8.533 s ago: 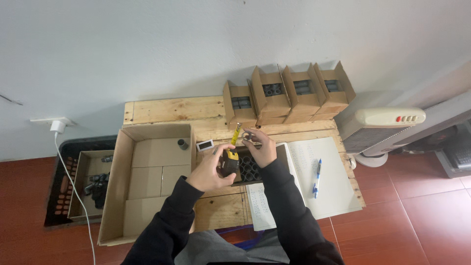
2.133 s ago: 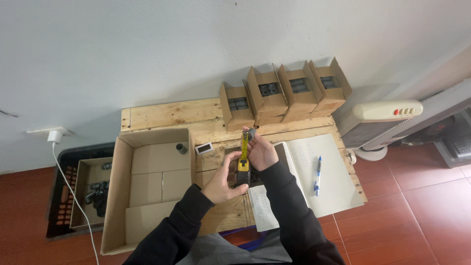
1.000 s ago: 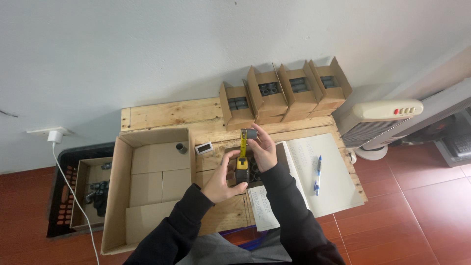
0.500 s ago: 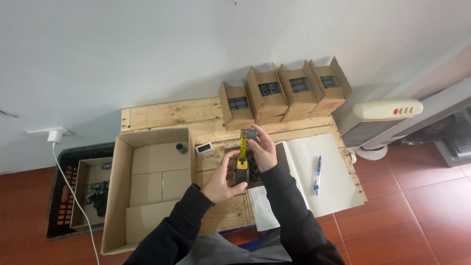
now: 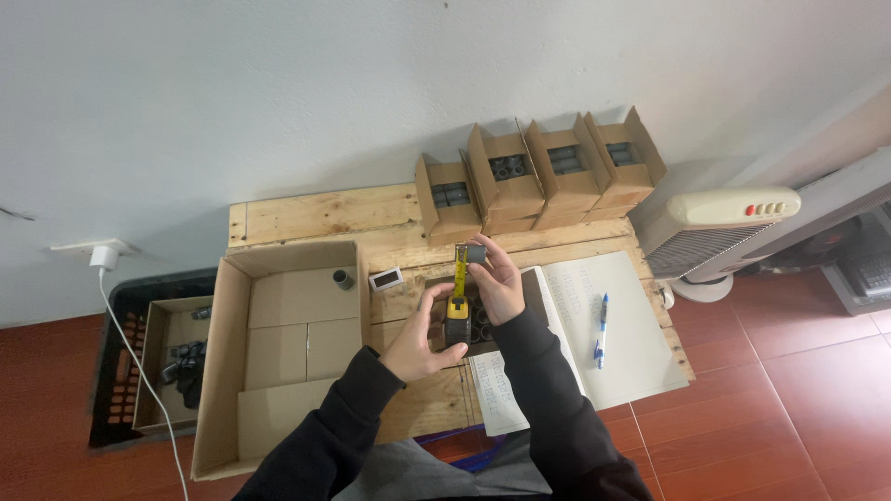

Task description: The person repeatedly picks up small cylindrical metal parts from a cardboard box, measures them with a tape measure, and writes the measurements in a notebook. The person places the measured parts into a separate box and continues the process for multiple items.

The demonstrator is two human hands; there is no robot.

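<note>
The left hand (image 5: 415, 336) grips the yellow and black body of a tape measure (image 5: 457, 315), fingers wrapped around its case just above the middle of the wooden bench (image 5: 316, 211). The yellow blade runs straight up toward 12 o'clock to a small grey pipe piece (image 5: 474, 252). The right hand (image 5: 497, 283) pinches that piece between thumb and fingers, with the blade's tip against its left side. Under the hands sits a tray of dark pipe pieces (image 5: 478, 320), partly hidden by the wrists.

At 9 o'clock from the hands lies a large open cardboard box (image 5: 278, 353). One short grey pipe piece (image 5: 342, 277) stands near its far right corner. Between that box and the hands a small white device (image 5: 384, 277) lies on the bench. At 12 o'clock four open cardboard boxes (image 5: 538, 172) stand in a row against the wall, each with grey pieces inside. At 3 o'clock an open notebook (image 5: 613, 343) lies flat with a blue pen (image 5: 601, 329) on its page. Beyond the bench at 2 o'clock a cream heater (image 5: 715, 227) stands on the red tile floor. At 9 o'clock on the floor a black crate (image 5: 116, 371) holds another cardboard box with dark parts.
</note>
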